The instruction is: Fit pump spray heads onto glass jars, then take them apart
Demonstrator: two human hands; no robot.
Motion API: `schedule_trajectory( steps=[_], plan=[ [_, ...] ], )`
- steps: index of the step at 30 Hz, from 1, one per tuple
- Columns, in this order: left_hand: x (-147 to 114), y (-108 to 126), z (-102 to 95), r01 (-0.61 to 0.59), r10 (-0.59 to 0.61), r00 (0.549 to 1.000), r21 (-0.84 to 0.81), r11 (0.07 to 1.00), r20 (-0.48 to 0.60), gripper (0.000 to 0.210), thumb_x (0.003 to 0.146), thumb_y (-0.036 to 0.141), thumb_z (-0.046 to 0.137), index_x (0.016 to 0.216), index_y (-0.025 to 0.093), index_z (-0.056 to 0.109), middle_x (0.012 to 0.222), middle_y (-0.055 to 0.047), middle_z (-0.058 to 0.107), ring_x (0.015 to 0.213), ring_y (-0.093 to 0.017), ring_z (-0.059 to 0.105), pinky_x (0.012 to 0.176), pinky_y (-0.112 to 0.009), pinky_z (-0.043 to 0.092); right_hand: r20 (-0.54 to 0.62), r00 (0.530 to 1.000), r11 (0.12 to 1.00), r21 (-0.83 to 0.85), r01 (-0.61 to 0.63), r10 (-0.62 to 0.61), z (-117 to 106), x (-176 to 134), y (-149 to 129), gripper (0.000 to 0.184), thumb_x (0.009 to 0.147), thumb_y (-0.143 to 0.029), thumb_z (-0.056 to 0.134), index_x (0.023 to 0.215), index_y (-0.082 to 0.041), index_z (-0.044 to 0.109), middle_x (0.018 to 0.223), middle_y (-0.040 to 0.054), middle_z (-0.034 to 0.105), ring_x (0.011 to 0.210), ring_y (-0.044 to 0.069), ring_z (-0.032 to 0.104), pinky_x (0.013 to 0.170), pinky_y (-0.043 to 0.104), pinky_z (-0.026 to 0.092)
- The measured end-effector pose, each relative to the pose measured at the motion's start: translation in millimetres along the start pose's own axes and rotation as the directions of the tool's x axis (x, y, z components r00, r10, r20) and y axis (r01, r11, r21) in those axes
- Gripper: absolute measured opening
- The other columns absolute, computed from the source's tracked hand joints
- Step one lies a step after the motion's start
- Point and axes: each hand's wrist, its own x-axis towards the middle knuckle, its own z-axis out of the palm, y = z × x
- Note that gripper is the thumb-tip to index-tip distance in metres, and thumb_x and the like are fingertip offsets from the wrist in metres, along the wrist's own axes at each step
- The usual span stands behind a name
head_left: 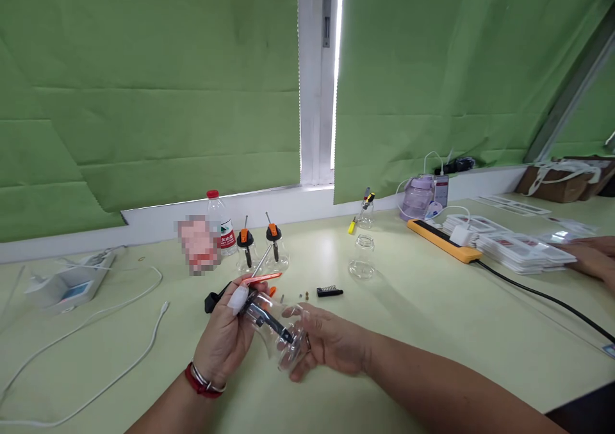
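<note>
My left hand (223, 341), with white wrapping on the thumb, is closed around a dark pump head. A red-orange lever (263, 278) and a thin metal rod (262, 261) stick out of it. Cupped around the lower end of a clear bottle (284, 351) is my right hand (331, 341). The bottle lies tilted between both hands, with the black pump tube (271, 324) inside it. Behind my left hand, a black part (210, 303) rests on the table. A black piece with a spring (329, 291) and several small bits (306, 296) lie beyond my right hand.
Two similar bottles with orange-and-black tops (245, 237) stand behind, beside a red-capped water bottle (221, 226). An open clear jar (364, 261) and a jar of screwdrivers (366, 213) stand right of centre. Cables, an orange power strip (446, 242) and another person's hand (593, 258) are also around.
</note>
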Motion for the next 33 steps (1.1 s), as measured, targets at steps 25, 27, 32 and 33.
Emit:
schedule_trajectory(
  steps=[25, 27, 32, 33],
  plan=[
    [-4, 5, 0.9, -0.022, 0.154, 0.981, 0.720, 0.694, -0.119, 0.034, 0.086, 0.048, 0.039, 0.068, 0.020, 0.044, 0.045, 0.008, 0.039, 0.034, -0.007, 0.037, 0.032, -0.018, 0.029, -0.082, 0.886, 0.584, -0.779, 0.229, -0.456, -12, -7, -16, 0.069, 0.080, -0.060, 0.047, 0.134, -0.027, 0.020, 0.121, 0.0141, 0.044, 0.105, 0.025, 0.053, 0.078, 0.041, 0.050],
    [-4, 4, -1.2, -0.068, 0.214, 0.973, 0.771, 0.633, -0.090, 0.032, 0.086, 0.046, 0.041, 0.068, 0.020, 0.044, 0.046, 0.008, 0.040, 0.035, -0.007, 0.038, 0.035, -0.018, 0.031, -0.114, 0.965, 0.789, -0.602, 0.122, -0.236, -12, -5, -11, 0.057, 0.088, -0.061, 0.019, 0.133, -0.026, 0.019, 0.106, 0.0123, 0.052, 0.081, 0.022, 0.062, 0.062, 0.040, 0.053],
    [1, 5, -3.5, 0.040, 0.068, 0.990, 0.721, 0.692, -0.120, 0.034, 0.087, 0.049, 0.036, 0.068, 0.021, 0.041, 0.047, 0.008, 0.038, 0.032, -0.008, 0.034, 0.031, -0.020, 0.027, 0.185, 0.827, 0.292, -0.876, 0.383, -0.531, -9, -12, -17, 0.053, 0.076, -0.034, 0.063, 0.125, -0.029, 0.043, 0.133, 0.0107, 0.038, 0.124, 0.029, 0.037, 0.102, 0.051, 0.030],
    [0, 5, -3.6, 0.035, 0.074, 0.990, 0.722, 0.691, -0.119, 0.034, 0.087, 0.049, 0.035, 0.068, 0.021, 0.041, 0.047, 0.008, 0.038, 0.033, -0.008, 0.034, 0.031, -0.020, 0.028, 0.209, 0.802, 0.247, -0.881, 0.402, -0.559, -9, -13, -20, 0.058, 0.073, -0.033, 0.066, 0.126, -0.030, 0.042, 0.137, 0.0100, 0.034, 0.128, 0.029, 0.030, 0.105, 0.051, 0.026]
  ],
)
